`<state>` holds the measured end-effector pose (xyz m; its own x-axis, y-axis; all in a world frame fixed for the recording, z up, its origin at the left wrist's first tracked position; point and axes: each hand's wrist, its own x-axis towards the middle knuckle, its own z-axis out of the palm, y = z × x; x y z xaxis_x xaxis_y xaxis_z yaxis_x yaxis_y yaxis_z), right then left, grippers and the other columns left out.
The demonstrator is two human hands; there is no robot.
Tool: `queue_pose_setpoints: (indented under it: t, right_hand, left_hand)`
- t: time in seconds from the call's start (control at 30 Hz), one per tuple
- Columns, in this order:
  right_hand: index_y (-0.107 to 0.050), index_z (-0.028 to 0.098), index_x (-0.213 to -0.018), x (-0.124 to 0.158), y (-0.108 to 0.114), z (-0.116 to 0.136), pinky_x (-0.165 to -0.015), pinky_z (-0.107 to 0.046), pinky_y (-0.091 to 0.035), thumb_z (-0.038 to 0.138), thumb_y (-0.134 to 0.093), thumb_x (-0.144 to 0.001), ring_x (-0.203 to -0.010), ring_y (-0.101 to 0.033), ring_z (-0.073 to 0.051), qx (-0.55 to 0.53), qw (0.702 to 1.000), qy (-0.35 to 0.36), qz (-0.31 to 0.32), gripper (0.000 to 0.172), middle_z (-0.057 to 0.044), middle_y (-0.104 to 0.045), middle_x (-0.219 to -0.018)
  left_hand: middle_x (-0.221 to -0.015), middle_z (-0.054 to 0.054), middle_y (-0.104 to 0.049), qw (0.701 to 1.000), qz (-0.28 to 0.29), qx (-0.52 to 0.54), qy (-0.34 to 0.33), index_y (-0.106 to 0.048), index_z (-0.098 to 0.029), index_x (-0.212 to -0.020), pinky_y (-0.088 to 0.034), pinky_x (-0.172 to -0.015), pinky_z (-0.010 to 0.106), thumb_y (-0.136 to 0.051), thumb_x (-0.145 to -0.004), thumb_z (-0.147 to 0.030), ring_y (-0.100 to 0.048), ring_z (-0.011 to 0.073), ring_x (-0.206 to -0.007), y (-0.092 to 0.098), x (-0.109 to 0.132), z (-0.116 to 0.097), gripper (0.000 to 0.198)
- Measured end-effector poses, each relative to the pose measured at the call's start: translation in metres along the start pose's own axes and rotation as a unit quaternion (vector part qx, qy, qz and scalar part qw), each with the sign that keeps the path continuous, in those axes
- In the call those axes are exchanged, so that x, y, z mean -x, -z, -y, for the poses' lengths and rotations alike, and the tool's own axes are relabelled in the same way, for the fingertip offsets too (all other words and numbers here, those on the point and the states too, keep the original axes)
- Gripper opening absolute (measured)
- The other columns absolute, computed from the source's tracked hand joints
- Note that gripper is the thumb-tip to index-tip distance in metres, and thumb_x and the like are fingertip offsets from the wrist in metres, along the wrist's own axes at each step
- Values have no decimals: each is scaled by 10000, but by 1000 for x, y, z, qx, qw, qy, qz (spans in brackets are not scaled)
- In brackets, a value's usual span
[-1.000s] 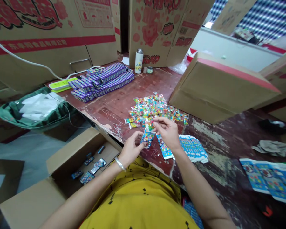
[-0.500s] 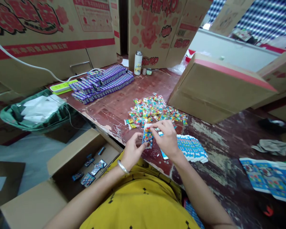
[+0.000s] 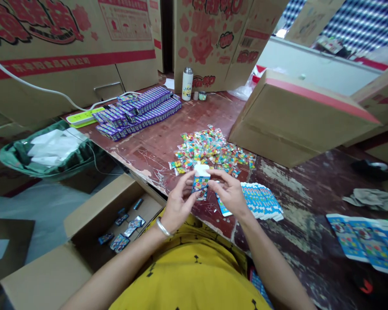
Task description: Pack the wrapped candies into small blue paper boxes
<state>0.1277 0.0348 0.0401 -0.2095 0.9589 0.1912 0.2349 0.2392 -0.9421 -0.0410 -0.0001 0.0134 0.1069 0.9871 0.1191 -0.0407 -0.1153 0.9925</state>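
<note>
A small blue candy box (image 3: 200, 185) stands upright between my hands, its white top flap (image 3: 201, 169) raised. My left hand (image 3: 180, 200) grips it from the left, thumb on the front face. On the other side, the fingers of my right hand (image 3: 228, 191) pinch its upper right edge. Just beyond lies a heap of clear candy packets (image 3: 210, 148) with bright pieces inside. Flat blue box blanks (image 3: 260, 200) are fanned out to the right, partly behind my right wrist. What is inside the held box cannot be seen.
An open carton (image 3: 116, 228) at my lower left holds several small boxes. Rows of purple boxes (image 3: 139, 112) and a white flask (image 3: 187, 84) stand toward the back. A big carton (image 3: 297, 120) leans at the right, with more blue blanks (image 3: 365, 241) nearer me.
My right hand has moved from above the box's opening down to its right side. The white flap now shows upright, and the red and yellow bit under my fingertips is out of sight.
</note>
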Motion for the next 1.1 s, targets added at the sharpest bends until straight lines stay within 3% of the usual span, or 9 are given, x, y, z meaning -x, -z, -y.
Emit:
queue_pose_setpoints:
  t: [0.13,0.23,0.33,0.43,0.57,0.7,0.83,0.97,1.1]
  right_hand:
    - [-700,230,-896,10,-9,-13,-735,-298,-530,331,-646,-839,-827,-652,-182,-50,998,-10,-29,128,-38,-681,-940]
    - [-691,216,-778,12,-11,-14,-798,-318,-513,299,-628,-854,-930,-642,-203,-31,999,17,-36,129,-59,-667,-1009]
    - [-665,233,-895,13,-14,-11,-829,-337,-509,274,-638,-849,-961,-643,-204,-25,996,33,-76,67,-59,-675,-1026]
    - [-579,252,-1032,13,-17,-8,-787,-326,-521,280,-694,-805,-868,-659,-185,-69,991,21,-116,256,-30,-689,-924]
    - [-615,217,-805,9,-14,-7,-742,-300,-516,345,-697,-793,-786,-632,-171,-73,995,-26,-64,153,-20,-666,-815]
    - [-661,197,-796,1,-3,-11,-696,-291,-509,354,-768,-706,-748,-614,-169,-85,992,-92,-19,210,-22,-666,-804]
    - [-648,182,-689,-4,4,-16,-623,-280,-484,401,-775,-685,-638,-581,-151,-97,988,-121,-12,253,-8,-648,-693]
    - [-639,187,-667,-2,2,-11,-686,-297,-485,379,-744,-734,-700,-606,-164,-66,995,-76,10,229,-15,-663,-726]
    - [-668,202,-701,5,6,-6,-772,-318,-480,351,-631,-848,-814,-626,-177,-4,999,-7,54,213,-35,-689,-866]
  left_hand:
    - [-969,23,-583,997,55,38,43,-475,-228,-1204,-507,-727,237,-602,-859,-252,-595,130,-818,0,0,1,368]
    - [-923,6,-570,993,72,76,53,-482,-212,-1092,-482,-680,203,-633,-842,-258,-573,109,-782,-2,-1,2,296]
    - [-977,9,-573,990,49,124,51,-436,-227,-1094,-493,-688,203,-670,-815,-249,-589,107,-799,-3,-5,3,365]
    - [-977,1,-571,987,23,146,64,-410,-236,-1086,-501,-659,196,-715,-771,-248,-606,102,-768,-3,-6,3,438]
    - [-1000,6,-545,992,10,100,70,-423,-240,-1114,-514,-681,204,-708,-774,-239,-612,105,-791,-3,-3,4,444]
    - [-1045,42,-547,999,13,24,43,-439,-238,-1208,-530,-796,274,-642,-826,-235,-618,141,-880,-3,2,3,432]
    - [-1065,68,-572,999,34,-3,33,-444,-239,-1284,-532,-854,320,-621,-836,-235,-603,180,-968,-1,4,1,481]
    - [-1086,66,-594,996,72,10,46,-477,-244,-1292,-533,-817,305,-607,-842,-239,-601,179,-941,1,4,1,468]
    - [-997,53,-626,992,99,6,81,-553,-207,-1152,-524,-740,271,-624,-827,-262,-614,162,-833,11,4,0,338]
